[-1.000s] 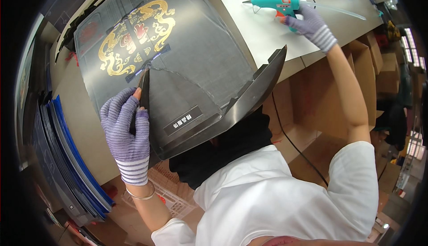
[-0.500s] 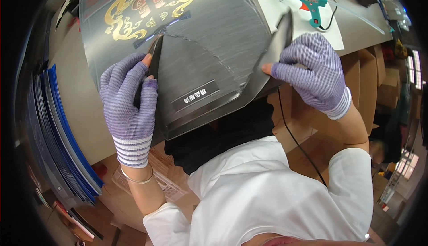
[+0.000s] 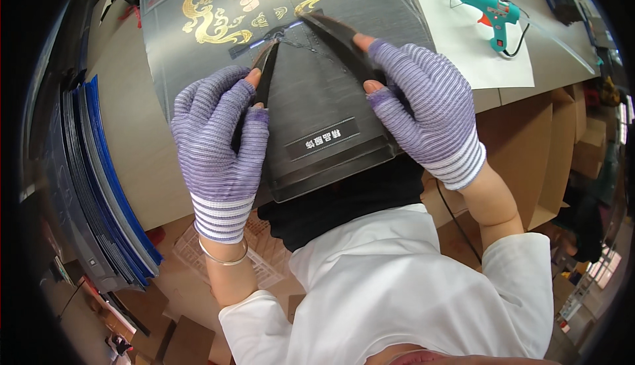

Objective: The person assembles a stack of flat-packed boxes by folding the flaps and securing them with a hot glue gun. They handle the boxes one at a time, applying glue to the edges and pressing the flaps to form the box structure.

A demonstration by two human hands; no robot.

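A dark grey plastic sheet (image 3: pixel 311 90) with gold and red printing lies on the table before me, its near end folded up at the sides. My left hand (image 3: pixel 221 127), in a purple striped glove with bare fingertips, pinches the raised left flap (image 3: pixel 264 86) between thumb and fingers. On the other side my right hand (image 3: pixel 426 110), gloved alike, grips the right flap (image 3: pixel 337 42), which leans inward. The two flaps slant toward each other at the far end, close to a small dark bow-like strip (image 3: pixel 278 34). A narrow label (image 3: pixel 322 138) sits between them.
A teal hot glue gun (image 3: pixel 486 9) with a glue stick and cord lies on white paper (image 3: pixel 456 67) at the far right. Blue and dark sheets (image 3: pixel 109 166) stand stacked at the left table edge. Cardboard boxes (image 3: pixel 522 146) are beside the table on the right.
My right hand has swung the right flap inward to the left, from leaning outward to slanting over the sheet. My left hand keeps its pinch on the left flap. The whole view has shifted slightly.
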